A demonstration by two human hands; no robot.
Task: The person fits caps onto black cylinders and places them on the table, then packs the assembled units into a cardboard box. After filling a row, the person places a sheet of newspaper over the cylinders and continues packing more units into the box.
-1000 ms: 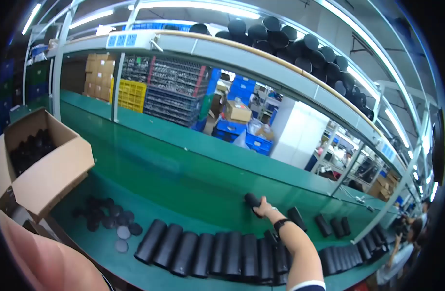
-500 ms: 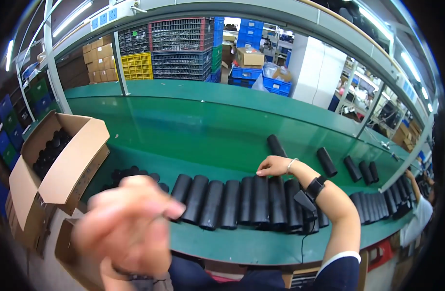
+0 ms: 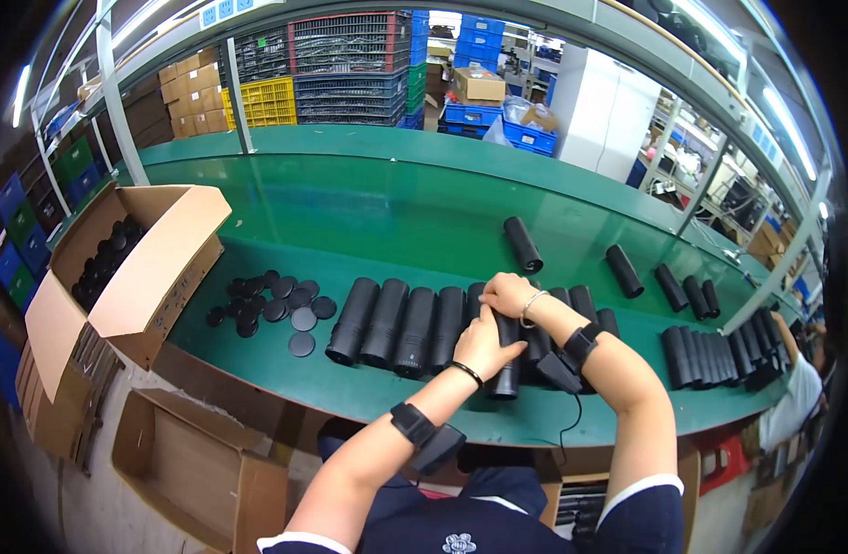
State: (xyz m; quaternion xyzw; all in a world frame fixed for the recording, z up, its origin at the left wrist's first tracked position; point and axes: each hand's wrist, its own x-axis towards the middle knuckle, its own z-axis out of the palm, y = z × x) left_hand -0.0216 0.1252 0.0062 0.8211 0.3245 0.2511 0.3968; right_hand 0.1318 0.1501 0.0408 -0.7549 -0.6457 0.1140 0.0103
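A row of black tubes [image 3: 396, 325] lies side by side on the near green table ledge [image 3: 285, 379]. My left hand [image 3: 482, 345] rests on top of one black tube [image 3: 507, 365] in the middle of the row, fingers curled over it. My right hand [image 3: 507, 294] sits just behind it, gripping the far end of the same tube. Both wrists carry black bands. More tubes [image 3: 590, 309] continue to the right under my right forearm.
Several round black caps [image 3: 274, 302] lie left of the row. An open cardboard box [image 3: 119, 254] with black parts stands at the left. Loose tubes [image 3: 523, 244] ride on the green conveyor [image 3: 369, 203]. Another tube group [image 3: 710, 355] lies right, by a person [image 3: 798, 369].
My left hand came down from close to the camera onto the tube row. My right hand pulled back from the conveyor to the row, and the view tilted downward.
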